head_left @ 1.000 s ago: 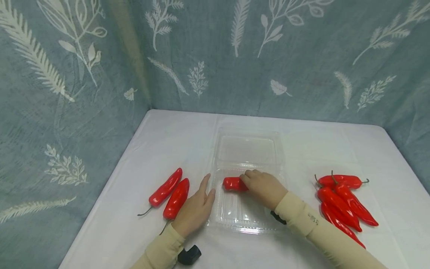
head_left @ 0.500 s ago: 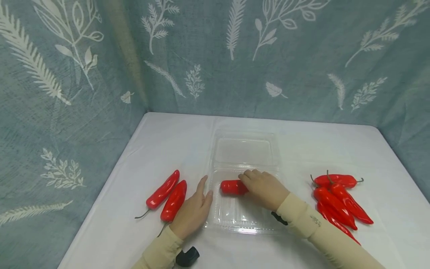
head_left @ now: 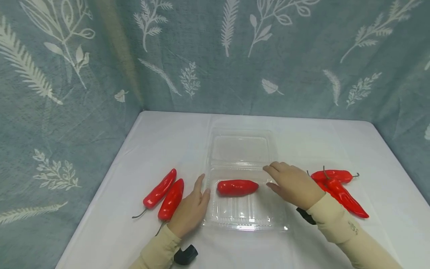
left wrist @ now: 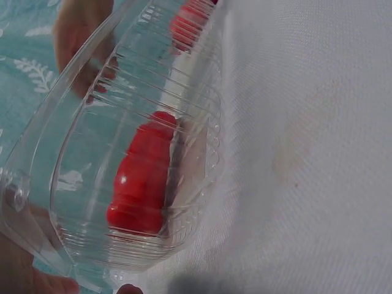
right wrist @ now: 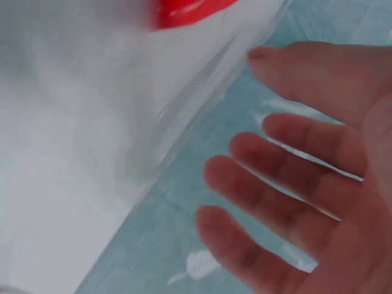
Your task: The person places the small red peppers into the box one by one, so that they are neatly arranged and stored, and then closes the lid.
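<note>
Before a blue-green leaf-patterned curtain point(head_left: 215, 93) stands a white-covered table point(head_left: 174, 142), its cloth liable to ruck up if a forearm drags on it. On it lies a clear plastic container point(head_left: 242, 227), its lid point(head_left: 240, 147) laid back flat behind the base; the plastic looks light, so a bump at one edge could slide it or swing the lid up. Right of it, a heap of red peppers point(head_left: 347, 197) is partly hidden by the right sleeve point(head_left: 351, 233), which could knock one loose, since they lie over one another. The right hand point(head_left: 292, 185), fingers apart and holding nothing, hangs at the container's right edge; a fingertip catching the rim could tip it. The left hand point(head_left: 191, 209) has thumb and forefinger apart beside the left edge; whether it touches the plastic I cannot tell. Near its outer side lie two peppers point(head_left: 171, 200), which the wrist could nudge away. Alone in the base, one red pepper point(head_left: 237, 188) lies crosswise, apart from both hands; rounded and smooth, it could roll if the base tilts. Thinnest of all, the stem point(head_left: 159, 228) of the nearer left pepper runs by the left cuff point(head_left: 168, 239) and could snag.
</note>
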`<control>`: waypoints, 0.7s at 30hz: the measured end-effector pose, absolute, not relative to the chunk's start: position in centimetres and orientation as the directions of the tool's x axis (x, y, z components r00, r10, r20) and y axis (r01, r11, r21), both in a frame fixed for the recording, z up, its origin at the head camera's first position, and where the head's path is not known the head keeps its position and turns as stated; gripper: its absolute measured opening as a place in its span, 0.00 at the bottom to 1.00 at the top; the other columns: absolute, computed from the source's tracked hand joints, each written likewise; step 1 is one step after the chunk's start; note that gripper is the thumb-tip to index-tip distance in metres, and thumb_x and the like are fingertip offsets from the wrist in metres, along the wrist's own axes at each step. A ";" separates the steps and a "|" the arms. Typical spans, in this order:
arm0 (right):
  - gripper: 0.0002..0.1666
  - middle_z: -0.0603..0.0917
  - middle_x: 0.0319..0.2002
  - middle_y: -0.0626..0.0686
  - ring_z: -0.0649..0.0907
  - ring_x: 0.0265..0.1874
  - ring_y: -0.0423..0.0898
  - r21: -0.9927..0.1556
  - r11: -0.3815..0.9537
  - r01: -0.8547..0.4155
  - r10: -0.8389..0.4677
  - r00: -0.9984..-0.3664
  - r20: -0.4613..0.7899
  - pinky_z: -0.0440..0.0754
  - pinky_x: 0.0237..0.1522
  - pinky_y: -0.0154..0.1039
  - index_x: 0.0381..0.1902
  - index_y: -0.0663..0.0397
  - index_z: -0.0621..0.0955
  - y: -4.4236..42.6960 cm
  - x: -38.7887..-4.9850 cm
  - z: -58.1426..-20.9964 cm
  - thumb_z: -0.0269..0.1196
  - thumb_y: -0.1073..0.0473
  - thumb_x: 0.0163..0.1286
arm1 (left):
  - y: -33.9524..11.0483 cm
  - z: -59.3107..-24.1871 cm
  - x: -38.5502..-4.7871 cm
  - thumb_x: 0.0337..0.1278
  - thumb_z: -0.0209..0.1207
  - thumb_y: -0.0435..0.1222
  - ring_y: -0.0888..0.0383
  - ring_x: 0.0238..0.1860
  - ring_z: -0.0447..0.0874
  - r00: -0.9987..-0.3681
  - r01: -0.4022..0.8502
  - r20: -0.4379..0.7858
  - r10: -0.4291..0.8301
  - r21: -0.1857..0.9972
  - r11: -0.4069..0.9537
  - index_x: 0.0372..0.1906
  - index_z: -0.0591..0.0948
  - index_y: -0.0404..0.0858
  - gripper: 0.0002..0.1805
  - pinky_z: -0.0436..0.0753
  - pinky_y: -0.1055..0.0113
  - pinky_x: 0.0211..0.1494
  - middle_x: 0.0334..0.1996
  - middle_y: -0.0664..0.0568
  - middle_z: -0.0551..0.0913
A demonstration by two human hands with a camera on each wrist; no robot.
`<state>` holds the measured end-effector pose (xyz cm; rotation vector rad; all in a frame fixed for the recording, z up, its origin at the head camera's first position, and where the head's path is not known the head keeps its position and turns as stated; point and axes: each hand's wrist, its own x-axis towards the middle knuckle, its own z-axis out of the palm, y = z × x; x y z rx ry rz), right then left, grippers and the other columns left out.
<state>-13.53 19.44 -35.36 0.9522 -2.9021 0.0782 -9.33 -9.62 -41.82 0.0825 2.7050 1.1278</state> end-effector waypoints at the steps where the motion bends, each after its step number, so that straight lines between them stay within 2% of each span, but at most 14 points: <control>1: 0.30 0.83 0.47 0.56 0.83 0.45 0.52 -0.020 0.807 -0.590 -0.584 -0.803 0.118 0.83 0.45 0.46 0.56 0.59 0.77 20.0 -13.4 -35.3 0.71 0.57 0.57 | -9.6 -41.8 -9.4 0.68 0.48 0.50 0.64 0.17 0.75 -0.976 -0.029 -0.170 0.132 0.710 0.704 0.76 0.49 0.43 0.38 0.84 0.65 0.31 0.21 0.57 0.77; 6: 0.26 0.83 0.45 0.57 0.83 0.44 0.53 -0.023 0.828 -0.561 -0.549 -0.817 0.177 0.83 0.43 0.48 0.53 0.61 0.78 22.8 -12.9 -35.3 0.71 0.58 0.57 | -9.5 -42.1 -9.4 0.68 0.49 0.50 0.64 0.22 0.80 -0.977 -0.028 -0.168 0.131 0.711 0.703 0.76 0.50 0.43 0.38 0.85 0.59 0.37 0.25 0.56 0.80; 10: 0.26 0.82 0.45 0.58 0.83 0.45 0.55 -0.033 0.855 -0.518 -0.505 -0.845 0.176 0.82 0.44 0.50 0.53 0.62 0.78 25.1 -12.4 -35.6 0.70 0.58 0.57 | -9.4 -42.3 -9.4 0.68 0.49 0.50 0.63 0.26 0.82 -0.976 -0.035 -0.175 0.127 0.707 0.706 0.76 0.50 0.44 0.38 0.85 0.56 0.41 0.27 0.55 0.81; 18: 0.26 0.82 0.46 0.60 0.82 0.46 0.56 -0.038 0.910 -0.413 -0.407 -0.907 0.108 0.81 0.47 0.52 0.52 0.61 0.79 28.3 -11.4 -37.0 0.71 0.58 0.56 | -9.5 -42.3 -9.3 0.68 0.49 0.50 0.61 0.22 0.79 -0.972 -0.079 -0.211 0.106 0.715 0.695 0.76 0.50 0.45 0.38 0.85 0.57 0.40 0.31 0.52 0.82; 21: 0.28 0.82 0.47 0.60 0.82 0.45 0.56 -0.048 0.936 -0.347 -0.344 -0.937 0.063 0.82 0.45 0.54 0.53 0.59 0.79 29.1 -10.4 -37.4 0.72 0.56 0.54 | -9.5 -42.4 -9.3 0.68 0.49 0.50 0.60 0.29 0.83 -0.971 -0.073 -0.208 0.115 0.722 0.688 0.76 0.50 0.44 0.37 0.84 0.53 0.44 0.37 0.51 0.84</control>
